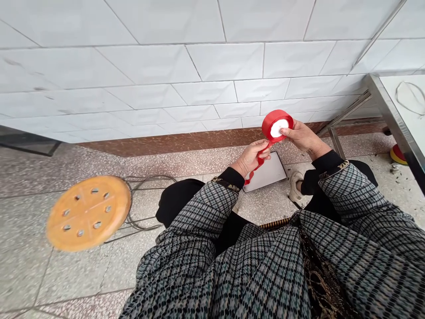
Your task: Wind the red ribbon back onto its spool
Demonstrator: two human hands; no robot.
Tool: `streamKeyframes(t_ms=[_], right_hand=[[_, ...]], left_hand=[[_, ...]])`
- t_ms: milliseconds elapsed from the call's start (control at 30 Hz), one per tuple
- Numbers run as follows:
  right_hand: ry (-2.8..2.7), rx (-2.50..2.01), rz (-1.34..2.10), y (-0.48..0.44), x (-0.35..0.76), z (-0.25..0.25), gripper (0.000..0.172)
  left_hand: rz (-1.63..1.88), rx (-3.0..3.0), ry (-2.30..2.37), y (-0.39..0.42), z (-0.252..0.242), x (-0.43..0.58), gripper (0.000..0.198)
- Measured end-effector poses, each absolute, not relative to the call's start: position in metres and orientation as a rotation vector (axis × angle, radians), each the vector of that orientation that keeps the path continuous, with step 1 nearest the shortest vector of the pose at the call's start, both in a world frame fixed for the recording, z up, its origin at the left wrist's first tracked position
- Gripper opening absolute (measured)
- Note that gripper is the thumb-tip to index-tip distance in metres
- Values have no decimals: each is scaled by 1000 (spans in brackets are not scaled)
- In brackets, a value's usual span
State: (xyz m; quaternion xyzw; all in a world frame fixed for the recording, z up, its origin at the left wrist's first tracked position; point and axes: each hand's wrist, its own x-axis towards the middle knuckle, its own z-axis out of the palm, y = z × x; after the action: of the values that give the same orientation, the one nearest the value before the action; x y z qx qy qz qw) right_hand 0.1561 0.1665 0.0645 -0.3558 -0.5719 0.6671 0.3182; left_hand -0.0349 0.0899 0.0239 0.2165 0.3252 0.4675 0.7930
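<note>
A roll of red ribbon (275, 118) with a white centre is held up in front of the tiled wall. My right hand (303, 136) grips the roll at its right side, the thumb on the white core. My left hand (251, 157) is closed on the loose red ribbon just below and left of the roll. From its fingers the wavy tail hangs down toward a flat white board (267, 172) on the floor.
An orange round stool (89, 212) with holes and metal legs stands at the left. To the right is a metal-framed table (395, 119) with a thin loop on top. A red and yellow object (398, 155) and dark scraps lie on the floor beneath.
</note>
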Motion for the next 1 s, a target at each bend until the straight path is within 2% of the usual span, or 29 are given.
streamKeyframes(t_ms=[333,633,867,1000], right_hand=[[-1584,-954,1774,174,174,77,56],[-2124,-1077,1605,177,184,83,41],[-2571,-1254,1193,176,179,84,20],[-2785,-1275,1030,174,174,80,12]], left_hand=[[956,699,781,94,13,-42,41],[782,565,951,95,19,-39,28],[728,502,985,95,18,-39,58],[688,550,1009,92,20,-38,64]])
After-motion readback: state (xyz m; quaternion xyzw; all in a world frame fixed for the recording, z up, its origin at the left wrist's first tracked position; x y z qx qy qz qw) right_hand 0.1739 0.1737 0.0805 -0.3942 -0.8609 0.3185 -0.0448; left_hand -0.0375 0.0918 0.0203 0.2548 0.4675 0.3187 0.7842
